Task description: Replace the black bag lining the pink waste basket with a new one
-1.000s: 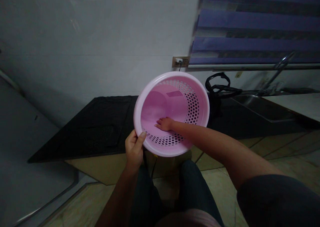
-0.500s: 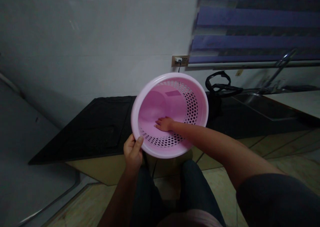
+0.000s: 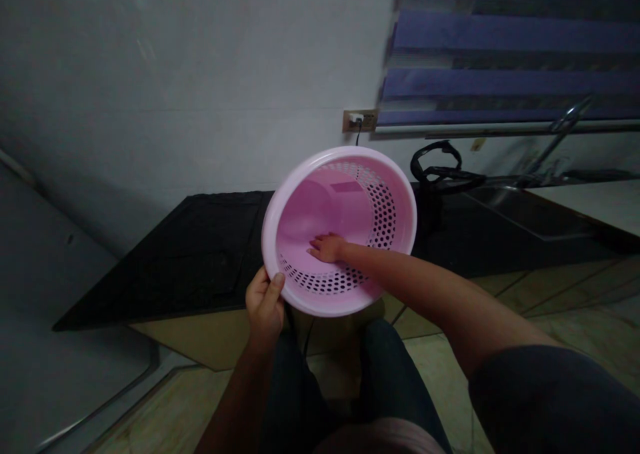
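A round pink plastic basket (image 3: 400,201) with perforated walls is tilted with its opening facing me, held up in front of a dark countertop. My left hand (image 3: 264,305) grips its lower-left rim, thumb over the edge. My right hand (image 3: 327,247) reaches deep inside the basket, fingers spread flat against the inner wall near the bottom. A darker rectangular patch (image 3: 349,187) shows on the basket's inside.
A black countertop (image 3: 200,254) runs along a pale wall with a power socket (image 3: 360,120). A black bag with handles (image 3: 440,171) stands right of the basket, then a sink (image 3: 530,214) with a tap (image 3: 563,131). Striped blinds hang above. Tiled floor lies below.
The basket has shifted slightly left and my left hand has slid a little lower along the rim. The right hand stays pressed inside.
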### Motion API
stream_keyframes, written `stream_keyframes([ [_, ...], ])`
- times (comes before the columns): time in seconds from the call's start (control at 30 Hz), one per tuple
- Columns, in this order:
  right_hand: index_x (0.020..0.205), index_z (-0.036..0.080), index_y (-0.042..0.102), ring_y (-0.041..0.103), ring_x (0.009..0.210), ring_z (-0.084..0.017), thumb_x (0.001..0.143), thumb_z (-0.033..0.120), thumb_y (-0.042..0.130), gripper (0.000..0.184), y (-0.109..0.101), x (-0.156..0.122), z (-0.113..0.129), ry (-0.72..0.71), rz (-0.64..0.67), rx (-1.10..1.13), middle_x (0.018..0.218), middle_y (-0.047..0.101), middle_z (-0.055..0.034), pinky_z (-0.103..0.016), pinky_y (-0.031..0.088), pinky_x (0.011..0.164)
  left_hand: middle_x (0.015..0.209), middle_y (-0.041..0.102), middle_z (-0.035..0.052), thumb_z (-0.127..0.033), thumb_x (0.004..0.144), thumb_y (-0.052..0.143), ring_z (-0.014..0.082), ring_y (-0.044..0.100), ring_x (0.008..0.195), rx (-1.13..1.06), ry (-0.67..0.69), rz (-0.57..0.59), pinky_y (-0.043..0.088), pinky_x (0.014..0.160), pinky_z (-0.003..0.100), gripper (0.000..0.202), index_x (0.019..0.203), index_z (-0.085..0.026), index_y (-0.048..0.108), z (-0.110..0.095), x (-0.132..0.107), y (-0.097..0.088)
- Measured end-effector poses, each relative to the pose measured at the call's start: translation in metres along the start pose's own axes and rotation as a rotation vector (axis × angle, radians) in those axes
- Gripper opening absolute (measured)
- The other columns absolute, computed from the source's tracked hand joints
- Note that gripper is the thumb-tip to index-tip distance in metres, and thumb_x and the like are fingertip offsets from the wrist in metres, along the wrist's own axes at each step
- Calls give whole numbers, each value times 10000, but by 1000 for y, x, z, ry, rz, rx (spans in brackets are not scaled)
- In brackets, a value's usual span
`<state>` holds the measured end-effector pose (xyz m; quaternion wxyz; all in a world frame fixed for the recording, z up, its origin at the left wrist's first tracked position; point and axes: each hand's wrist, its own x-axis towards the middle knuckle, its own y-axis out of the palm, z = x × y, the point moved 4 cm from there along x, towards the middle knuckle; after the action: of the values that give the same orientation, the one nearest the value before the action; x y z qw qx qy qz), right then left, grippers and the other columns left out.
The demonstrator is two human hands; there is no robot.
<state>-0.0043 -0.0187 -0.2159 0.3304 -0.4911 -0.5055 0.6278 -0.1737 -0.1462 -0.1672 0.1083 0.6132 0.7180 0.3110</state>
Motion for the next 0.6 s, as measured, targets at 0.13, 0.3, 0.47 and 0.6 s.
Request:
stream_keyframes([
  [0.13, 1431, 139, 460, 401, 1333, -272, 958, 489, 233, 631, 0, -1, 0, 2, 0, 1, 1441, 416, -116, -450, 285, 1124, 772, 714, 61, -297, 617, 769, 157, 662, 703, 14, -3, -6, 540, 648, 223, 223, 764, -139, 709, -1, 0, 2],
  [0.3, 1426, 141, 466, 418, 1319, -266, 963, 477, 233, 617, 0, 0, 0, 2, 4, 2, 1428, 434, -112, -448, 289, 1123, 758, 707, 58, -321, 613, 766, 170, 668, 741, 34, -19, -18, 543, 686, 235, 247, 772, -142, 705, -3, 2, 3],
  [0.47, 1417, 136, 475, 429, 1311, -271, 962, 490, 226, 628, -1, 0, 1, 2, 1, 5, 1417, 445, -120, -455, 296, 1116, 768, 707, 59, -325, 633, 769, 162, 668, 753, 31, -14, 14, 541, 695, 223, 251, 788, -140, 697, -4, 3, 4],
  [0.6, 1431, 147, 459, 418, 1323, -264, 964, 493, 209, 633, -3, -2, 2, 3, 3, 6, 1426, 434, -115, -448, 290, 1121, 830, 717, 68, -314, 653, 760, 166, 673, 781, 44, -2, 23, 543, 719, 230, 247, 815, -139, 691, -3, 3, 4],
])
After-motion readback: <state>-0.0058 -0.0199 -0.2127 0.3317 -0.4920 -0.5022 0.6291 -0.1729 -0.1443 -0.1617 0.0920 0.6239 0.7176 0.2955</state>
